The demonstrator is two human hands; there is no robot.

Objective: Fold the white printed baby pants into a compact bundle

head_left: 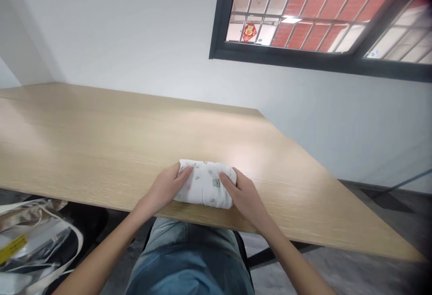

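Observation:
A small folded white cloth with tiny printed figures (pixel 206 182) lies near the front edge of a light wooden table (pixel 111 137). My left hand (pixel 167 186) rests on the cloth's left end, fingers curled over its edge. At the right end, my right hand (pixel 243 191) lies with its fingers laid over the top. Both hands press or hold the bundle flat on the table.
A silvery bag with pale straps and a yellow label (pixel 30 241) sits on the floor at lower left. A white wall and a barred window (pixel 317 20) stand behind the table. My knees in jeans (pixel 192 259) are under the table edge.

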